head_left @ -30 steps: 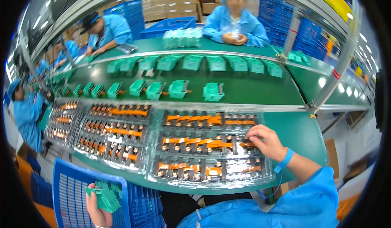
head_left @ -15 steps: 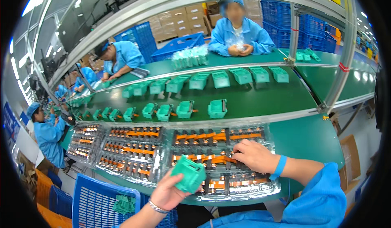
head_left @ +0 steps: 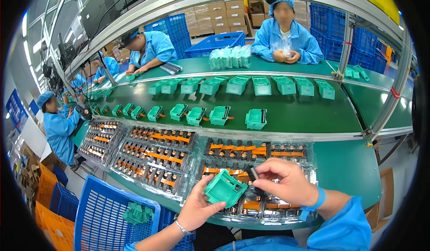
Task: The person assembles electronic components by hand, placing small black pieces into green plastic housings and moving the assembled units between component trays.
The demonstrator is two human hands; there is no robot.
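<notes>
My left hand (head_left: 197, 206) holds a green plastic housing (head_left: 224, 189), its hollow side turned up toward me. Between the thumb and fingers of my right hand (head_left: 286, 182) is a small black part (head_left: 253, 173), just to the right of the housing and apart from it. Finger and part partly cover each other, so the part's full shape is hidden. Beneath both hands lies a clear plastic tray (head_left: 201, 161) with rows of black parts and orange flat ribbon cables (head_left: 237, 151).
More clear trays (head_left: 154, 150) stand to the left. Beyond a metal rail, a green conveyor (head_left: 300, 116) carries two rows of green housings (head_left: 219, 115). A blue crate (head_left: 101, 219) with green pieces (head_left: 138, 213) stands low at left. Co-workers (head_left: 286, 33) sit across the line.
My right hand has lifted a black part out of the tray and brought it near the housing. My left hand has tilted the housing so its hollow shows. The view has shifted slightly.
</notes>
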